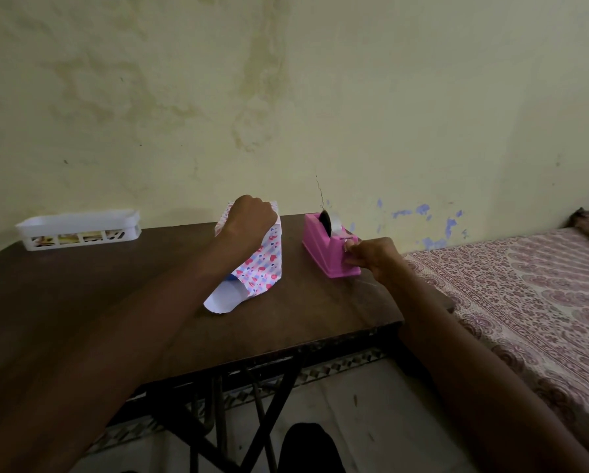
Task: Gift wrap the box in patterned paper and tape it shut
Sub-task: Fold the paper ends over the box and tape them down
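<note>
The step in hand is drawing a piece of tape while the wrap is held closed. The left hand [252,216] sits on top of the parcel at centre frame. Its grip is curled over the patterned paper [267,264] and pins the fold to the box beneath, though the fingertips are hidden behind the knuckles. The right hand [371,256] is at the front of the pink tape dispenser [322,249], just right of centre. Its grip is pinched together at the cutter, apparently on the free end of the tape [335,224] — the strip itself is too clear to make out.

To do this well, the left hand should press straight down, so the overlap does not slip while the other pulls. The pull should run level and toward the person, then snap down across the cutter. The dispenser looks light, so a steady draw beats a jerk.

The parcel stands upright on the dark table [81,302], well short of done. The paper is white with pink and red hearts over pale stripes, and it slopes down to a loose flap [223,297] lying white side up. Of the box [230,277] only a small blue patch shows at that open end.
</note>
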### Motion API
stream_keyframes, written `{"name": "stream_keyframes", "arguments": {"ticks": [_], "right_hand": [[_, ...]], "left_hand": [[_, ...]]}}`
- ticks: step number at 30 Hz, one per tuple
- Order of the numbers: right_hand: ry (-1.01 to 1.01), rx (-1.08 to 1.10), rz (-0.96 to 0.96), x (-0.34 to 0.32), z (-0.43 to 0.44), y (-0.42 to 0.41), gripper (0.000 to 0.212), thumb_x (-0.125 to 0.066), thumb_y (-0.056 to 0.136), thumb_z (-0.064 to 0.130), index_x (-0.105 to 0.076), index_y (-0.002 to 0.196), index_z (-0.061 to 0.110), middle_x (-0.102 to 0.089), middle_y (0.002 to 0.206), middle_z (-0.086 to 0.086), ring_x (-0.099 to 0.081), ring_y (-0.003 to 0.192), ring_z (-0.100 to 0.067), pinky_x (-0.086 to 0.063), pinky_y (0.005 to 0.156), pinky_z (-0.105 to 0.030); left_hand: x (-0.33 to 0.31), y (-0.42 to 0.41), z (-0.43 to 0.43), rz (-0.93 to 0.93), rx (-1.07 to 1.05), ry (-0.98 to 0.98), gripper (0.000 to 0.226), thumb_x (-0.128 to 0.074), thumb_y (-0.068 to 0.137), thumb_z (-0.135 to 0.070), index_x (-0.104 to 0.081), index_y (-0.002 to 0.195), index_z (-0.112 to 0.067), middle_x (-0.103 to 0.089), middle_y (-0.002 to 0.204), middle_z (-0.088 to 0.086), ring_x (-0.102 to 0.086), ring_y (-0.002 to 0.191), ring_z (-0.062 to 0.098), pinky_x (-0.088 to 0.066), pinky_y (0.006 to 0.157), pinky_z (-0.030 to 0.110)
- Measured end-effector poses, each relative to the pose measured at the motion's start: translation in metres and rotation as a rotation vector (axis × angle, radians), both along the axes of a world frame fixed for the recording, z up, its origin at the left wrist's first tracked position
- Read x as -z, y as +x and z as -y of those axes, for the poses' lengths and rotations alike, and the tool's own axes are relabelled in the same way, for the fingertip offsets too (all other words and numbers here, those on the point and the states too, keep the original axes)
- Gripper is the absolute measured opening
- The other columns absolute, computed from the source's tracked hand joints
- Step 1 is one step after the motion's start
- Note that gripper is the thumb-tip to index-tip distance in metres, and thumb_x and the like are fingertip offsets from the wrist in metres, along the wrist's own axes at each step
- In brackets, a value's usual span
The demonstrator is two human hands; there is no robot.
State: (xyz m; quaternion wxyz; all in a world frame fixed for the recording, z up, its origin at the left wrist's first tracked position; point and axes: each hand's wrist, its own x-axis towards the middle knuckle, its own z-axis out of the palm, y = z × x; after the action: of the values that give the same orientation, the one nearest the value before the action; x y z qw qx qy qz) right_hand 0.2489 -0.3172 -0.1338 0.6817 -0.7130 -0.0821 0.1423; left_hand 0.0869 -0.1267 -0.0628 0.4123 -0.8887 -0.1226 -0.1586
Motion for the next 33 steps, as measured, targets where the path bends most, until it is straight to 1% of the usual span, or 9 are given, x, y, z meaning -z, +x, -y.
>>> {"name": "stream_keyframes", "arguments": {"ticks": [4, 7, 10, 13, 16, 21, 25, 28, 33], "right_hand": [[-0.327, 0.171, 0.173, 0.009, 0.010, -0.015, 0.029, -0.086, 0.071, 0.015, -0.066, 0.087, 0.001, -0.068, 0.081, -0.010, -0.066, 0.068, -0.016, -0.053, 0.054, -0.025], [-0.292, 0.172, 0.197, 0.026, 0.017, -0.024, 0.018, -0.080, 0.078, 0.014, -0.071, 0.089, 0.003, -0.072, 0.085, -0.014, -0.067, 0.070, -0.017, -0.057, 0.061, -0.026], [-0.360, 0.184, 0.321, 0.024, 0.012, -0.034, 0.013, -0.075, 0.084, 0.018, -0.072, 0.084, 0.006, -0.071, 0.078, -0.010, -0.065, 0.063, -0.014, -0.056, 0.057, -0.026], [-0.296, 0.140, 0.418, 0.023, 0.002, -0.052, 0.010, -0.070, 0.088, 0.016, -0.070, 0.079, 0.013, -0.069, 0.077, -0.005, -0.069, 0.068, -0.018, -0.059, 0.062, -0.029], [-0.150, -0.015, 0.431, 0.024, -0.011, -0.077, 0.008, -0.072, 0.087, 0.017, -0.072, 0.083, 0.010, -0.070, 0.080, -0.006, -0.067, 0.066, -0.014, -0.057, 0.058, -0.022], [-0.044, -0.208, 0.533, 0.016, -0.044, -0.106, 0.014, -0.068, 0.090, 0.019, -0.071, 0.081, 0.008, -0.070, 0.077, -0.012, -0.066, 0.066, -0.018, -0.059, 0.062, -0.028], [-0.019, -0.260, 0.609, 0.013, -0.073, -0.118, 0.013, -0.073, 0.087, 0.026, -0.076, 0.081, 0.015, -0.074, 0.079, 0.003, -0.069, 0.068, -0.006, -0.058, 0.065, -0.023], [0.000, -0.300, 0.587, 0.009, -0.089, -0.127, 0.009, -0.072, 0.088, 0.022, -0.077, 0.087, 0.014, -0.075, 0.092, -0.002, -0.072, 0.081, -0.014, -0.060, 0.073, -0.029], [0.078, -0.303, 0.552, -0.002, -0.106, -0.140, 0.011, -0.069, 0.090, 0.015, -0.076, 0.092, 0.005, -0.075, 0.086, -0.008, -0.073, 0.077, -0.022, -0.062, 0.073, -0.032]], "left_hand": [[-0.001, -0.007, -0.001, 0.009, 0.012, -0.026, 0.021, -0.057, 0.093, -0.035, -0.063, 0.107, -0.019, -0.068, 0.101, -0.001, -0.067, 0.093, 0.016, -0.048, 0.082, 0.023], [-0.004, -0.009, -0.001, -0.006, 0.025, -0.030, 0.025, -0.056, 0.094, -0.035, -0.061, 0.111, -0.018, -0.068, 0.107, 0.000, -0.066, 0.096, 0.017, -0.047, 0.084, 0.023], [-0.009, -0.010, -0.004, -0.010, 0.038, -0.053, 0.031, -0.060, 0.092, -0.037, -0.059, 0.117, -0.019, -0.066, 0.112, 0.000, -0.065, 0.098, 0.018, -0.046, 0.087, 0.022], [-0.012, -0.015, -0.008, 0.011, 0.052, -0.086, 0.034, -0.061, 0.091, -0.038, -0.058, 0.119, -0.020, -0.065, 0.114, 0.001, -0.064, 0.098, 0.019, -0.047, 0.088, 0.024], [-0.011, -0.024, -0.012, 0.056, 0.067, -0.204, 0.036, -0.061, 0.090, -0.038, -0.057, 0.121, -0.020, -0.064, 0.116, 0.003, -0.063, 0.099, 0.021, -0.046, 0.087, 0.024], [-0.013, -0.041, -0.025, 0.181, 0.111, -0.425, 0.028, -0.065, 0.087, -0.035, -0.065, 0.110, -0.019, -0.068, 0.106, 0.003, -0.063, 0.088, 0.021, -0.041, 0.072, 0.022], [-0.011, -0.056, -0.040, 0.312, 0.100, -0.561, 0.019, -0.066, 0.088, -0.031, -0.069, 0.099, -0.017, -0.070, 0.096, 0.006, -0.064, 0.081, 0.023, -0.046, 0.070, 0.025], [-0.005, -0.074, -0.055, 0.453, 0.084, -0.643, 0.017, -0.067, 0.087, -0.026, -0.070, 0.097, -0.013, -0.070, 0.093, 0.010, -0.065, 0.079, 0.028, -0.043, 0.063, 0.026], [0.014, -0.104, -0.076, 0.677, 0.049, -0.827, 0.012, -0.068, 0.086, -0.017, -0.068, 0.088, -0.005, -0.069, 0.086, 0.014, -0.064, 0.074, 0.028, -0.040, 0.057, 0.027]]}}
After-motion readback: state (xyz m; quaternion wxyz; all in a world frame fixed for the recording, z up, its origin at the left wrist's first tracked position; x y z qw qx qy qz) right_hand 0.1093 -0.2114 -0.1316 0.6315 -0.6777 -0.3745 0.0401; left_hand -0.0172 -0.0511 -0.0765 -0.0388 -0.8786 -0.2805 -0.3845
